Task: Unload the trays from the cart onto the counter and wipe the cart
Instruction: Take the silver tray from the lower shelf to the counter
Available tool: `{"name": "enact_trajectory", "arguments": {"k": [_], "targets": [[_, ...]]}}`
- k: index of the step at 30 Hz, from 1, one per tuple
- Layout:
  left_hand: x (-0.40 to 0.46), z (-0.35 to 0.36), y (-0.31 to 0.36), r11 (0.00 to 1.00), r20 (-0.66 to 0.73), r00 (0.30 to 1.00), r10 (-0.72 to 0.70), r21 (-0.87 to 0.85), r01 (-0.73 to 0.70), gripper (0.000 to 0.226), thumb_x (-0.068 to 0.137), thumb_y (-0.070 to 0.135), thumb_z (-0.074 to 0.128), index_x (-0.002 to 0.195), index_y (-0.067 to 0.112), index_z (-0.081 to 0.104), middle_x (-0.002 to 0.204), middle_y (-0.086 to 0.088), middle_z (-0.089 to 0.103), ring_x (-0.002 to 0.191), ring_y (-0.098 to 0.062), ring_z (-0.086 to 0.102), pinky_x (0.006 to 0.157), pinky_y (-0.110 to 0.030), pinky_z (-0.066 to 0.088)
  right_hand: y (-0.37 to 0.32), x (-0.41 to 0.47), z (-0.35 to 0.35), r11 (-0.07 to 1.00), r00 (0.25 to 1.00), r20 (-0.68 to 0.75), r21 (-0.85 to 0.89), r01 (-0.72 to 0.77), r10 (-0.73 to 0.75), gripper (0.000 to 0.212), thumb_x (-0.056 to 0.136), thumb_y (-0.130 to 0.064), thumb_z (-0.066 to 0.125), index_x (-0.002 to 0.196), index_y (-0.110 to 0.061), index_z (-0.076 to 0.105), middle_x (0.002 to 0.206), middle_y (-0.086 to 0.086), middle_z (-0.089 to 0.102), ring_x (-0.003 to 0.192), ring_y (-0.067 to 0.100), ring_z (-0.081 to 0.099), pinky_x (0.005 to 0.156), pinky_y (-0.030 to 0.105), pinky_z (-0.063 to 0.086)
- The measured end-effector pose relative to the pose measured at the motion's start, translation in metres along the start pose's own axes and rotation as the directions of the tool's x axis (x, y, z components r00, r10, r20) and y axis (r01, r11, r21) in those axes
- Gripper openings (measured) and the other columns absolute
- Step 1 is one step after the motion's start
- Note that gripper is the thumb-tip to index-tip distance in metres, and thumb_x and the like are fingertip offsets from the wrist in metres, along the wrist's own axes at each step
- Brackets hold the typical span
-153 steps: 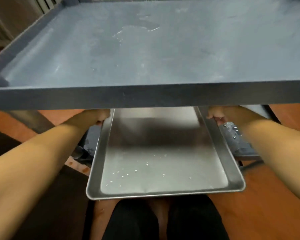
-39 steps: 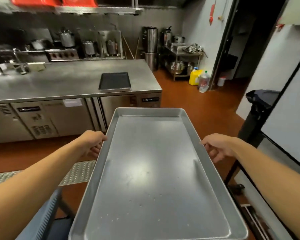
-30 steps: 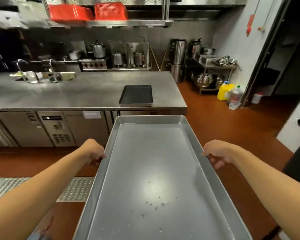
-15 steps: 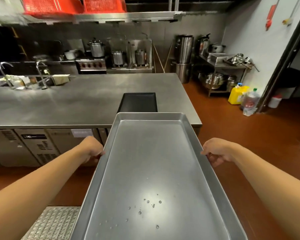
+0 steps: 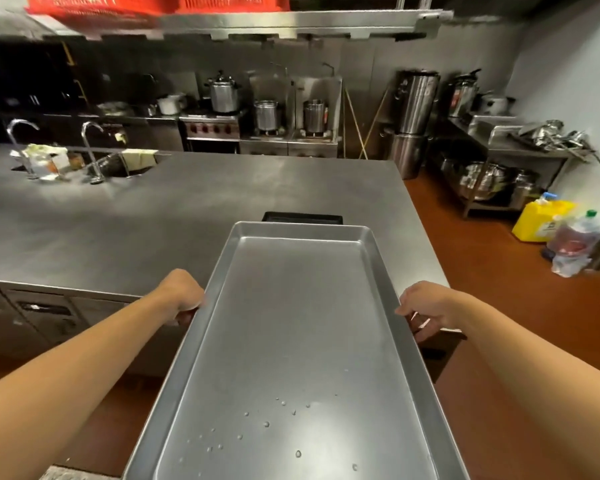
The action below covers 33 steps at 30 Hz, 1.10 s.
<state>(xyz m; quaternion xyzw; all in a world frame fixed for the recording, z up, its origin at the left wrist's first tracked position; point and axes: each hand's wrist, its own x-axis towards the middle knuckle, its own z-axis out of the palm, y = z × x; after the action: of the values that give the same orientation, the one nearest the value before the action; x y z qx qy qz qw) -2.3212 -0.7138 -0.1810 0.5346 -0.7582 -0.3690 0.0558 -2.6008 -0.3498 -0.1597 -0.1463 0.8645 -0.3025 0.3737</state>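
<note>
Fingers of left hand (image 5: pixel 182 295) and right hand (image 5: pixel 426 308) grip the steel tray (image 5: pixel 291 341) rims between them.

The tray (image 5: pixel 291 341) is bare metal with a dull satin sheen, smooth, beaded with water drops near its close end. The bench (image 5: pixel 153 220) is brushed steel, matt with soft glare. At the bench's right edge the dark tray (image 5: pixel 302 217) looks matt black. The floor (image 5: pixel 499 289) is smooth reddish-brown.

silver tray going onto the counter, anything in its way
The black tray lies on the counter straight ahead, mostly hidden behind the silver tray gripped by the left hand and right hand. Bare counter lies left.
</note>
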Motion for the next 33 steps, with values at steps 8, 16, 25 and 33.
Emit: {"name": "enact_trajectory", "arguments": {"k": [8, 16, 25, 33], "targets": [[0.212, 0.036, 0.046, 0.999, 0.088, 0.996, 0.008, 0.032, -0.011, 0.019, 0.081, -0.010, 0.070, 0.067, -0.001, 0.063, 0.054, -0.017, 0.057, 0.045, -0.027, 0.058, 0.050, -0.033, 0.048, -0.082, 0.174, -0.008, 0.998, 0.998, -0.042, -0.035, -0.055, 0.053, 0.012, 0.101, -0.005, 0.061, 0.112, -0.002, 0.064, 0.108, 0.018, 0.071, 0.091, 0.035, 0.075, 0.072, 0.050, 0.065], [0.401, 0.071, 0.110, 0.947, 0.085, 0.994, 0.066, 0.308, -0.090, 0.033, 0.097, 0.026, 0.063, 0.068, 0.010, 0.069, 0.070, -0.003, 0.069, 0.077, -0.025, 0.069, 0.065, -0.027, 0.051, -0.140, 0.334, -0.002, 0.974, 0.966, -0.123, 0.050, -0.222, 0.226, 0.009, 0.102, -0.002, 0.058, 0.109, 0.002, 0.061, 0.097, 0.021, 0.067, 0.079, 0.035, 0.072, 0.055, 0.045, 0.063], [0.478, 0.118, 0.135, 0.852, 0.146, 0.985, 0.090, 0.501, -0.152, 0.027, 0.097, 0.024, 0.063, 0.099, 0.001, 0.079, 0.107, -0.016, 0.076, 0.107, -0.033, 0.071, 0.090, -0.036, 0.054, -0.147, 0.437, 0.001, 0.960, 0.955, -0.104, 0.063, -0.271, 0.277, 0.018, 0.102, 0.003, 0.043, 0.106, 0.006, 0.060, 0.092, 0.025, 0.067, 0.077, 0.039, 0.071, 0.064, 0.051, 0.064], [0.516, 0.140, 0.140, 0.816, 0.171, 0.983, 0.064, 0.558, -0.150, 0.029, 0.098, 0.025, 0.062, 0.096, 0.003, 0.081, 0.104, -0.016, 0.078, 0.105, -0.034, 0.071, 0.092, -0.037, 0.056, -0.152, 0.492, 0.002, 0.957, 0.950, -0.115, 0.027, -0.289, 0.290, 0.017, 0.103, 0.000, 0.046, 0.112, 0.003, 0.061, 0.096, 0.023, 0.068, 0.078, 0.037, 0.072, 0.062, 0.047, 0.065]]}}
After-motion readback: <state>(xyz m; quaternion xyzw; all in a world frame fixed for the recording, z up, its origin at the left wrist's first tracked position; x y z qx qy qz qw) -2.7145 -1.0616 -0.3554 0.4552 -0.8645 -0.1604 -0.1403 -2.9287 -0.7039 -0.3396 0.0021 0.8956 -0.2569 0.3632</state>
